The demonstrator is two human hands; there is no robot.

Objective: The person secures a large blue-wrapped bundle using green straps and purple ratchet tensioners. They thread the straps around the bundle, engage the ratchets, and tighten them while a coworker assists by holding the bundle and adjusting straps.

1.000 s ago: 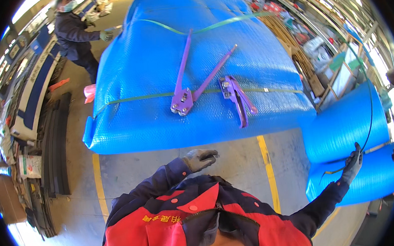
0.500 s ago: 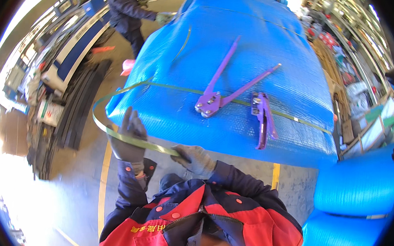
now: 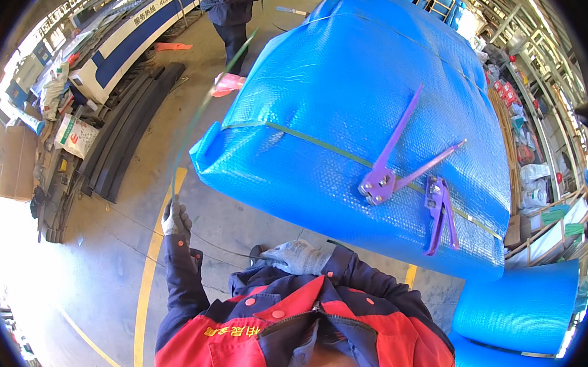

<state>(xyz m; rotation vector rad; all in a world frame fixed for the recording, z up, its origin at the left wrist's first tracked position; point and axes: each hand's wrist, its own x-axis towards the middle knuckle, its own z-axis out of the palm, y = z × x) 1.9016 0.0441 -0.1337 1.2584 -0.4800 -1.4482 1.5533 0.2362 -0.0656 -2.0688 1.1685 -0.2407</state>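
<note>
My left hand (image 3: 176,219), gloved in grey, is closed round a green plastic packing strap (image 3: 199,112) that rises from it toward the far end of the floor. Near my waist my gloved right hand (image 3: 298,256) is closed on a thin stretch of strap running off to its left. In front of me lies a large package (image 3: 328,80) wrapped in blue bubble wrap. A green strap (image 3: 325,144) crosses its top. Resting on that strap are a purple long-handled strap crimper (image 3: 378,184) and a smaller purple strapping tool (image 3: 438,208), neither touched by my hands.
Blue bubble-wrap rolls (image 3: 517,311) stand at lower right. Dark long bars (image 3: 126,136) and a white sack (image 3: 75,135) lie at left. Another person (image 3: 230,12) stands beyond the package's far left. Racks and cluttered goods line the right side.
My left hand has moved left and down, away from the package, and closed on the strap. The strap's wide loop has straightened. The other person now stands clear of the package.
</note>
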